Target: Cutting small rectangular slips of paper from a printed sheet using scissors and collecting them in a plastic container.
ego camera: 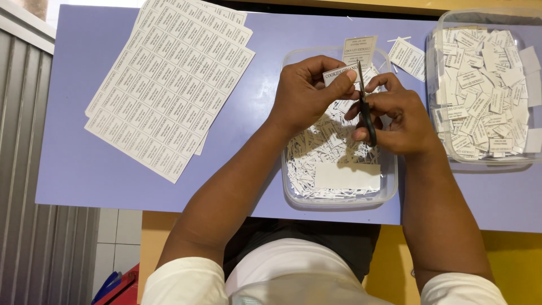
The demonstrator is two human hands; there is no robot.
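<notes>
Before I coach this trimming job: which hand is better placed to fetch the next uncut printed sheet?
Probably the left hand: the printed sheets lie on its side, and it only pinches a small label. The right hand is occupied with the scissors.

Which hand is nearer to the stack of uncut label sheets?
Left. The left hand is just right of the label sheets; the right hand, holding scissors, is farther right.

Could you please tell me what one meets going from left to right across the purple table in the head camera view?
Uncut label sheets → left hand holding a small label → scissors in the right hand → clear tub of cut labels.
</notes>
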